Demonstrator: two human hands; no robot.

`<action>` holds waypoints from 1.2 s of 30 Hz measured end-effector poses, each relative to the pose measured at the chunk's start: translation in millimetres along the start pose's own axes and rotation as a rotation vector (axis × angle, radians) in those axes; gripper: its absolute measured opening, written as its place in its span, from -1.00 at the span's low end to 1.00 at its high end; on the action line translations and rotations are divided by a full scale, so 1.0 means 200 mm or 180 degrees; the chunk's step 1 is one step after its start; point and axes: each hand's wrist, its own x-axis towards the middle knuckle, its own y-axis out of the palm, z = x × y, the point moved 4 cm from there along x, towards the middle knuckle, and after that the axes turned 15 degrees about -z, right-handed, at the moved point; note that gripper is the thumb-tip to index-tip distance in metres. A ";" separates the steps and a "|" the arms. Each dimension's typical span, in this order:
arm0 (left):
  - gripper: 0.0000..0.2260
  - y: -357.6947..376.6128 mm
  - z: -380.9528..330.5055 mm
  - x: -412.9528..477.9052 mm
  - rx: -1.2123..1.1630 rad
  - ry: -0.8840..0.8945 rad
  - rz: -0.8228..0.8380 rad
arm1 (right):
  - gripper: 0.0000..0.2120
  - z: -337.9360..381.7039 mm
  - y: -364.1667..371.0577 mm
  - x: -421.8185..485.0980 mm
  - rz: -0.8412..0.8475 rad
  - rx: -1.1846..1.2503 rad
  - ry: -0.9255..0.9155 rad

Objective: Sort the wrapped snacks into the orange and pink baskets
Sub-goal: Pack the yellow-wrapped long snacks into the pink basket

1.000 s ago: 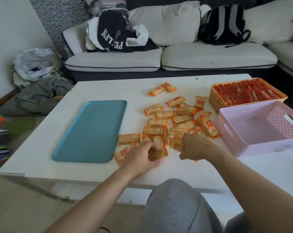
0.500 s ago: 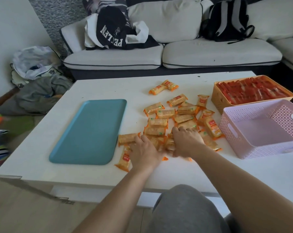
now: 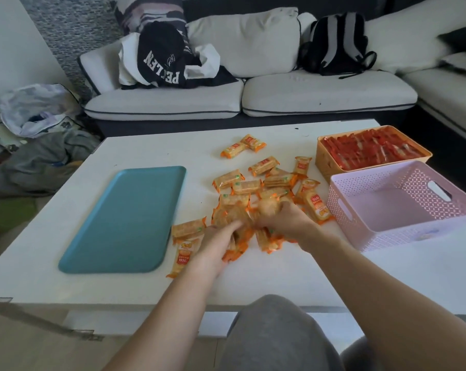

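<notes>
Both hands are down in the pile of orange-wrapped crackers [image 3: 256, 188] at the middle of the white coffee table [image 3: 119, 287]. The left hand [image 3: 215, 245] lies knuckles-up with its fingers stretched forward into the wrappers, loosely spread; whether it has actually hold of a packet I cannot tell. The right hand [image 3: 285, 220] is curled over the heap right beside it, fingers bent around what looks like a bunch of packets, though the blur hides the grip. To the right stands the pink basket [image 3: 365, 236], nothing in it, and just behind it the orange basket [image 3: 325, 162], packed with red-wrapped snacks [image 3: 365, 151]. Two crackers [image 3: 242, 147] lie apart toward the sofa [image 3: 320, 95]. A teal tray [image 3: 124, 220] sits bare on the left.
</notes>
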 end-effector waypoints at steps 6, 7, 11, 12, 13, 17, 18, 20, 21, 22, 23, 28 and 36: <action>-0.59 0.37 -0.30 -0.26 -0.0763 0.0348 0.0750 | -0.69 0.10 -0.32 -0.07 -0.0223 0.1879 -0.0053; -0.53 0.45 -0.34 -0.30 -0.0716 0.0460 0.0735 | -0.66 0.09 -0.41 -0.07 -0.0341 0.2000 -0.0146; -0.15 0.88 -0.43 -0.37 -0.0497 0.0682 0.0755 | -0.84 -0.03 -0.80 0.01 -0.0940 0.2174 -0.0243; -0.13 0.97 -0.45 -0.41 -0.0417 0.0691 0.0837 | -0.83 -0.07 -0.89 0.04 -0.1096 0.2095 -0.0265; -0.16 1.04 -0.48 -0.45 -0.0320 0.0744 0.0897 | -0.78 -0.11 -0.94 0.07 -0.1223 0.1943 -0.0276; -0.29 1.22 -0.51 -0.53 0.0226 0.1465 0.0864 | -0.60 -0.33 -1.10 0.22 -0.1733 0.0848 -0.0081; -0.30 1.23 -0.51 -0.52 0.0366 0.1757 0.0855 | -0.52 -0.37 -1.13 0.24 -0.2031 0.0349 -0.0036; -0.46 1.25 -0.48 -0.47 0.0705 0.2390 0.0817 | -0.45 -0.42 -1.20 0.26 -0.2595 -0.0484 -0.0138; -0.57 1.24 -0.47 -0.43 0.0959 0.2745 0.0751 | -0.55 -0.43 -1.22 0.26 -0.2736 -0.0637 -0.0277; -0.65 1.23 -0.46 -0.41 0.1315 0.3130 0.0673 | -0.67 -0.43 -1.23 0.26 -0.2730 -0.0737 -0.0337; -0.69 1.23 -0.45 -0.39 0.1739 0.3502 0.0621 | -0.77 -0.45 -1.22 0.27 -0.2617 -0.0900 -0.0293; -0.64 1.19 -0.46 -0.34 0.2774 0.3912 0.1045 | -0.77 -0.44 -1.15 0.26 -0.1815 -0.2157 0.0102; -0.63 1.04 -0.48 -0.29 0.1667 0.2978 0.1106 | -0.66 -0.26 -0.73 0.25 -0.0811 -0.2266 -0.0990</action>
